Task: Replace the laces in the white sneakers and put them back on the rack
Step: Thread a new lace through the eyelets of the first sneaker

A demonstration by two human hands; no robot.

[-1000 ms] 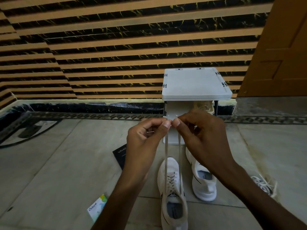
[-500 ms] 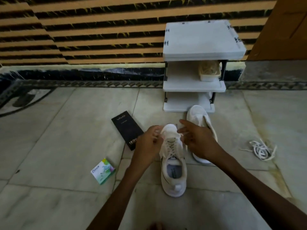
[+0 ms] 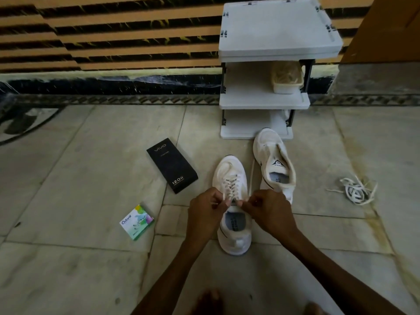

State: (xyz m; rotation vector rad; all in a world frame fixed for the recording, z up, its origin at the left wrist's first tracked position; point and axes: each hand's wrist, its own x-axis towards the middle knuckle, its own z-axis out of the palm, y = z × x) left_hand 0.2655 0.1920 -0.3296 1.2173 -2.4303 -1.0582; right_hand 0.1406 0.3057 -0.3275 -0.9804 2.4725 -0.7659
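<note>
The laced sneaker (image 3: 229, 172) stands on the floor right under the fingers, with its toe pointing away from them. Its lace (image 3: 232, 188) crosses the eyelets just beyond the fingertips. The left hand (image 3: 205, 212) pinches one lace end between thumb and forefinger, the other fingers curled. The right hand (image 3: 268, 214) pinches the other end the same way, and a strand (image 3: 251, 176) runs on past its fingers between the shoes. The two hands nearly meet over the tongue.

Beyond the right fingers lies the second sneaker (image 3: 275, 164), with no lace visible in it and its toe at the foot of the rack (image 3: 263, 103). Well off to the right of that hand is a tangle of loose laces (image 3: 354, 189). Left of the left fingers are a black box (image 3: 172, 164) and, nearer, a green carton (image 3: 137, 221).

The right strand appears longer than the left. A hard pull on it could probably draw the short end back through the top eyelet. Nothing holds the shoe down, so a tug might also slide or tip it.
</note>
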